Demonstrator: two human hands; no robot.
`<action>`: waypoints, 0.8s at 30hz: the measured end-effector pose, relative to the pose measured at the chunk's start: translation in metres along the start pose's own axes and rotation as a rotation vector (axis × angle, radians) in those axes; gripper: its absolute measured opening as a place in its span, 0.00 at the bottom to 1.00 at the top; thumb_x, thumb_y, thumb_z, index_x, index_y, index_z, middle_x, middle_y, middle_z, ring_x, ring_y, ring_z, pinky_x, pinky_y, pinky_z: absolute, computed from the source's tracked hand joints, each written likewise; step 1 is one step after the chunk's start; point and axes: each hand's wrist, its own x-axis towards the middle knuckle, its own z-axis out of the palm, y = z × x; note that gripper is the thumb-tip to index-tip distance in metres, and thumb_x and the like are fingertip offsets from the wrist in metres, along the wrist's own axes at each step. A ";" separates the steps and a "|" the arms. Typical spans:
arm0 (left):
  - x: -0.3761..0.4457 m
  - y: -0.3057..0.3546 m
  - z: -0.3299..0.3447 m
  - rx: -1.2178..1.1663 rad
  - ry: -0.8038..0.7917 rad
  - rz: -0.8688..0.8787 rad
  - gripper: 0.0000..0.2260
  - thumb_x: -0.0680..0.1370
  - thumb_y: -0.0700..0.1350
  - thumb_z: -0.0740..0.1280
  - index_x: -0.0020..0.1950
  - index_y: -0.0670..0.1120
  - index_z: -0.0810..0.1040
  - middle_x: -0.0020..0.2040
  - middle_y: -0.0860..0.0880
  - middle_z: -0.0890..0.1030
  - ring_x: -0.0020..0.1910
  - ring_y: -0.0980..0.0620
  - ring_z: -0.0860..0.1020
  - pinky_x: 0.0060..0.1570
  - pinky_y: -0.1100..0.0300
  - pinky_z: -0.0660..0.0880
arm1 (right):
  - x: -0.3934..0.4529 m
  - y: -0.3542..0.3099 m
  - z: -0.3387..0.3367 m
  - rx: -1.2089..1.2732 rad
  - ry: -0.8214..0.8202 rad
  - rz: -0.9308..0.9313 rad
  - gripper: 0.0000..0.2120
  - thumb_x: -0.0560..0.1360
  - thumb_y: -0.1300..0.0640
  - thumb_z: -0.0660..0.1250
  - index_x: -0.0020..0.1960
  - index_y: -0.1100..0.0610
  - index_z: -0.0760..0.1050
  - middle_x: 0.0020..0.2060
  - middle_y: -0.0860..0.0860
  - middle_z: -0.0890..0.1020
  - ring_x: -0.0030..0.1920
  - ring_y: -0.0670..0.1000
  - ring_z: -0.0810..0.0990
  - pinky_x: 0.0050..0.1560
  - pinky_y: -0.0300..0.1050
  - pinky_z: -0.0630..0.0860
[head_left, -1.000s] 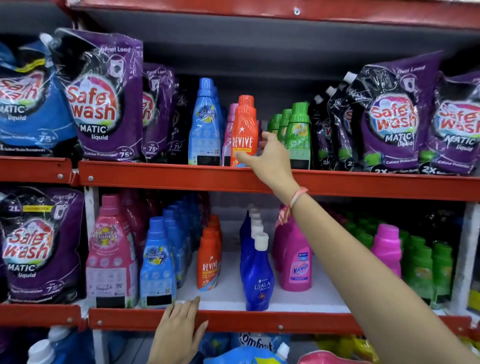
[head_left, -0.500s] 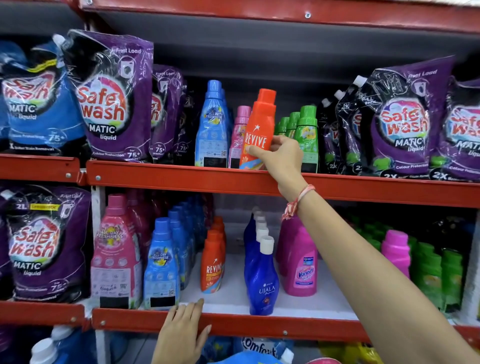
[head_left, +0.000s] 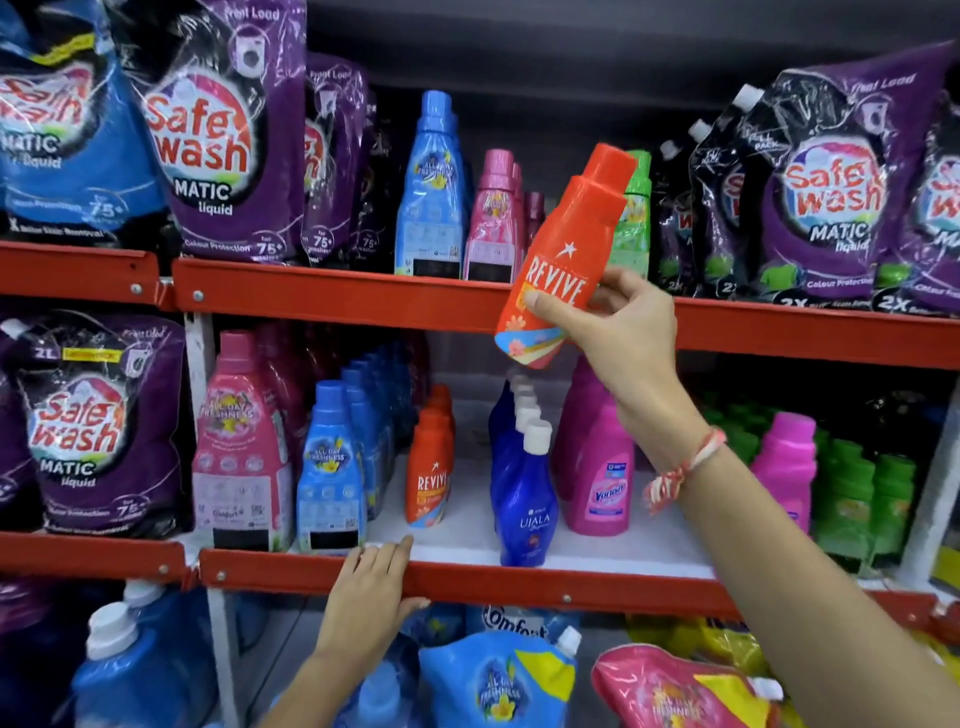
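Revive bottle (head_left: 563, 249), tilted in the air before the upper shelf's (head_left: 337, 301) front edge, looks light, stiff and slick, best gripped low on its body, where the right hand (head_left: 618, 322) wraps thumb and fingers, while the left hand (head_left: 371, 587) rests straight-fingered on the lower shelf's (head_left: 519, 582) front edge.

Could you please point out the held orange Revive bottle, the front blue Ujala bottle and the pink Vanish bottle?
held Revive bottle (head_left: 558, 280): head view, on the white Revive lettering.
Ujala bottle (head_left: 525, 493): head view, on its blue body.
Vanish bottle (head_left: 607, 492): head view, on its front label.
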 end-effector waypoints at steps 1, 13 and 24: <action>0.000 0.000 0.001 0.007 0.000 0.008 0.30 0.69 0.64 0.63 0.58 0.41 0.80 0.40 0.51 0.80 0.40 0.49 0.80 0.44 0.52 0.81 | -0.008 0.007 0.001 -0.012 -0.012 0.016 0.26 0.55 0.49 0.82 0.51 0.54 0.80 0.43 0.49 0.87 0.44 0.47 0.87 0.51 0.52 0.83; -0.001 0.002 0.002 0.014 0.005 0.020 0.37 0.57 0.61 0.79 0.57 0.39 0.80 0.40 0.48 0.80 0.40 0.47 0.80 0.46 0.52 0.81 | -0.079 0.097 0.051 -0.384 -0.203 0.254 0.25 0.58 0.50 0.82 0.50 0.55 0.77 0.43 0.48 0.83 0.46 0.49 0.83 0.50 0.48 0.80; 0.000 0.002 0.010 -0.025 0.043 -0.003 0.39 0.54 0.60 0.80 0.57 0.38 0.80 0.40 0.48 0.80 0.40 0.46 0.80 0.48 0.50 0.80 | -0.107 0.162 0.096 -0.585 -0.303 0.446 0.26 0.60 0.50 0.81 0.52 0.58 0.75 0.52 0.57 0.84 0.52 0.58 0.83 0.53 0.53 0.80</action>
